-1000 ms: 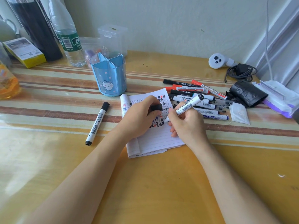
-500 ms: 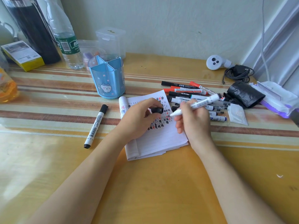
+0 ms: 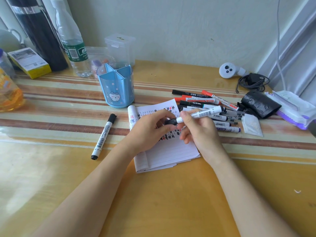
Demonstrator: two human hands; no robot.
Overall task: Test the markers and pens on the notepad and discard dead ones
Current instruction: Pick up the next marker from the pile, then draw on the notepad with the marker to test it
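two bare forearms reach in from the near edge over the yellow counter (image 3: 171,202) and meet above the notepad (image 3: 167,151), which lies flat near the middle with rows of black and red test marks on its upper half. the left hand (image 3: 150,132) is curled, its fingers pinching a black cap (image 3: 171,121). the right hand (image 3: 200,129) grips a white marker (image 3: 201,113) between thumb and fingers; the marker lies nearly level above the pad, and its near end meets the cap. to the left of the pad a single white marker with a black cap (image 3: 103,136) lies alone on the striped cloth. just right of the pad, a loose pile of markers and pens (image 3: 213,106) in black, red and white. beyond the pad stands a blue pen holder (image 3: 116,88), divided into compartments. farther right sit a crumpled black bag (image 3: 260,104) and a coiled cable (image 3: 253,81).
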